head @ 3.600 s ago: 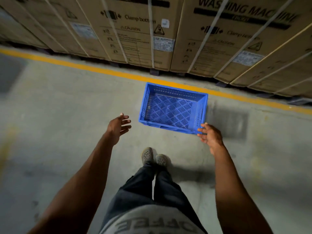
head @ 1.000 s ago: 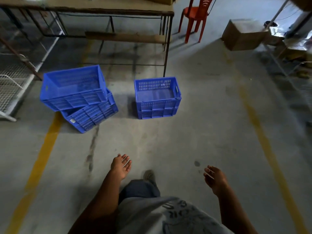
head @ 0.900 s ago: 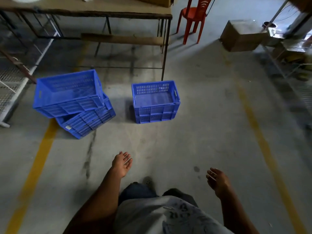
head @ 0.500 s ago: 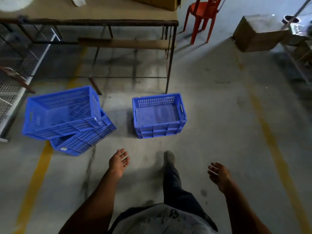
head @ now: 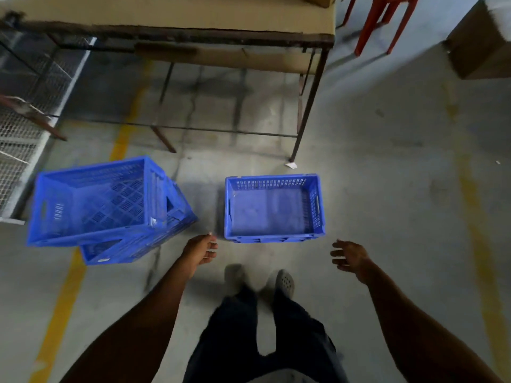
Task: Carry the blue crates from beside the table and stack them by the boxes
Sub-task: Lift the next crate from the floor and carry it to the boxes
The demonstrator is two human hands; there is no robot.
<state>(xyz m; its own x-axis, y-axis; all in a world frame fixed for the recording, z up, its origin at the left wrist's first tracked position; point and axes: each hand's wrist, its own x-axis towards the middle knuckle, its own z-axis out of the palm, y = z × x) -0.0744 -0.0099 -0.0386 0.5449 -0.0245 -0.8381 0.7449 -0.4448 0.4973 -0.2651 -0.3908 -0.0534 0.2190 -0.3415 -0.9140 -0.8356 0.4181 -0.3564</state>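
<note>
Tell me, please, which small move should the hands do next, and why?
Probably lower both hands to the short ends of the single blue crate and grip it. The left hand and right hand are open, empty, flanking its near corners; it stands alone, upright.

A single head-worn camera looked steeply down and forward over the person's own legs onto the floor (head: 387,189). It sat close above two outstretched arms, with crates (head: 273,208) near ahead and a table (head: 193,26) along the top edge.

Blue crate (head: 273,208) upright on floor, 2 crates (head: 96,200) stacked askew beside
</note>
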